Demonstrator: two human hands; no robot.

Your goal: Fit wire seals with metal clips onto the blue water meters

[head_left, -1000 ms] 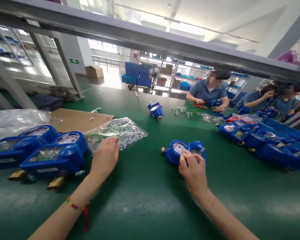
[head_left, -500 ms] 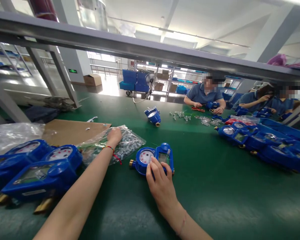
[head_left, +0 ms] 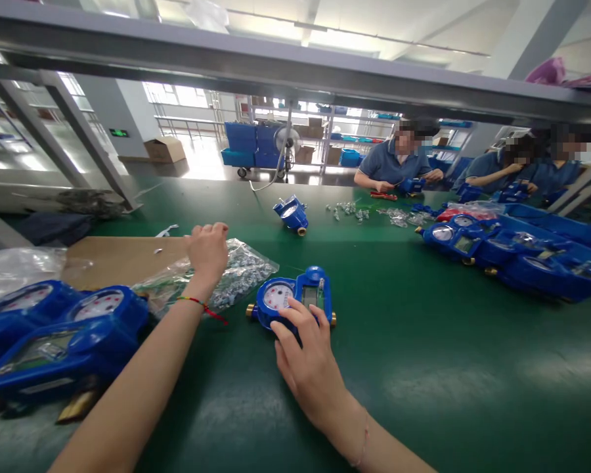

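A blue water meter (head_left: 278,294) with a round white dial and a rectangular window lies on the green table in front of me. My right hand (head_left: 308,358) holds its near edge, fingers bent over the casing. My left hand (head_left: 207,253) is raised over a clear plastic bag (head_left: 246,272) of small, shiny parts. Its fingers are curled together, and whatever may be in them is hidden. A brown cardboard sheet (head_left: 113,256) lies beside the bag.
More blue meters (head_left: 69,341) stand at the near left. Another meter (head_left: 292,214) lies farther back, left of loose small parts (head_left: 349,210). Meters and a blue bin (head_left: 561,226) are at right. A metal shelf beam (head_left: 285,62) crosses above; a co-worker (head_left: 394,161) sits opposite.
My left hand has risen from the bag, fingers curled. My right hand has shifted from the meter's face towards its near edge. The whole view has shifted slightly.
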